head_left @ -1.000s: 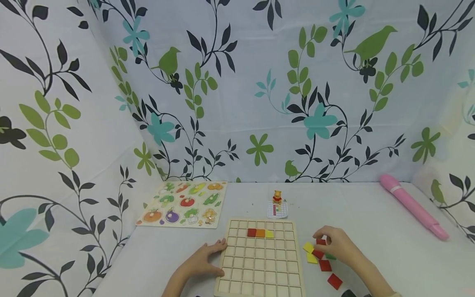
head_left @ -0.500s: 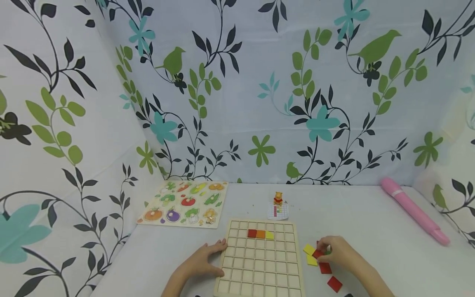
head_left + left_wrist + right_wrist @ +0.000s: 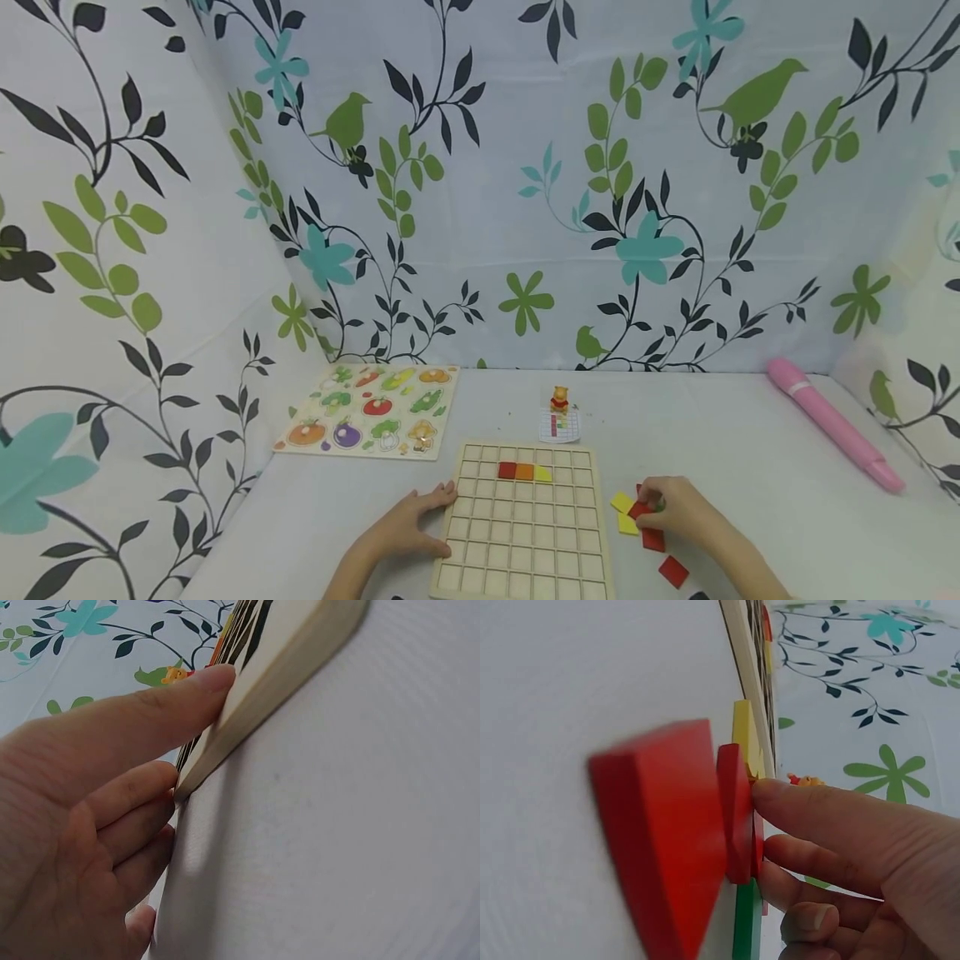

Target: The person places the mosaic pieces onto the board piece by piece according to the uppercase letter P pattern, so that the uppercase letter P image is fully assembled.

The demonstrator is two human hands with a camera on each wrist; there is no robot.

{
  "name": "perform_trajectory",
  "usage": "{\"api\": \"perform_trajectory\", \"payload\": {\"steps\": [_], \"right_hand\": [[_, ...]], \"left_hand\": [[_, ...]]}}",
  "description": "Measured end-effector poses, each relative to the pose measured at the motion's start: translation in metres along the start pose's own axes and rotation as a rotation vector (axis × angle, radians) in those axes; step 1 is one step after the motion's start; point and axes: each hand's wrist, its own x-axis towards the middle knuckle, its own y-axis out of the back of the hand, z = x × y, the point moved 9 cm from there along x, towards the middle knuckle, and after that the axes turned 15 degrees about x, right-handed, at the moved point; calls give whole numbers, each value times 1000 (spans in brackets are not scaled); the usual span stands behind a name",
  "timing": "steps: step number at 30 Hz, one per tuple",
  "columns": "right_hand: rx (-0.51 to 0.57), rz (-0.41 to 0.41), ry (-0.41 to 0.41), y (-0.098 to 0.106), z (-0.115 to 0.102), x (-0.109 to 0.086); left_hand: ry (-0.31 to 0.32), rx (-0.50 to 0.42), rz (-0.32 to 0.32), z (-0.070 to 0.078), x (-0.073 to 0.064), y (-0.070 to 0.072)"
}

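Observation:
My left hand (image 3: 412, 521) rests at the left edge of a wooden grid board (image 3: 521, 533). In the left wrist view its thumb lies on the board's rim and the extended fingers touch the side. One row of the board holds a red tile (image 3: 507, 471), an orange tile (image 3: 524, 472) and a yellow tile (image 3: 543, 473) side by side. Right of the board, my right hand (image 3: 678, 504) pinches a red tile (image 3: 640, 509) in a small pile, thumb and fingertips at its edges. Around it lie yellow tiles (image 3: 622, 502), a green tile (image 3: 746, 922) and more red tiles (image 3: 673, 572).
A small bear figure (image 3: 559, 399) stands behind a paper grid card (image 3: 559, 425) beyond the board. At the back left lies a vegetable puzzle board (image 3: 405, 400). A pink pen-shaped object (image 3: 836, 425) lies at the right. Patterned cloth (image 3: 480, 208) hangs behind the table.
My right hand has come slightly nearer, from the far red tile down to another red tile in the pile, uncovering part of the far one. The left hand keeps its place at the board.

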Motion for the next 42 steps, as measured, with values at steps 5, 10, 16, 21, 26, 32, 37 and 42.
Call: {"api": "perform_trajectory", "payload": {"steps": [5, 10, 16, 21, 26, 32, 37, 42], "right_hand": [[-5, 19, -6, -3, -2, 1], [-10, 4, -19, -4, -1, 2], [-24, -21, -32, -1, 6, -1], [-22, -38, -64, -3, 7, -1], [-57, -25, -53, -3, 2, 1], [-77, -9, -24, 0, -2, 1], [-56, -3, -14, 2, -3, 0], [-40, -7, 42, 4, -8, -1]], "left_hand": [[-2, 3, 0, -2, -1, 0], [-14, 5, 7, -1, -2, 0], [-30, -13, 2, 5, -1, -1], [-13, -3, 4, 4, -1, 0], [-10, -1, 6, 3, -1, 1], [-12, 2, 13, 2, 0, 2], [-16, 12, 17, 2, -1, 2], [-24, 10, 19, 2, -1, 2]]}}
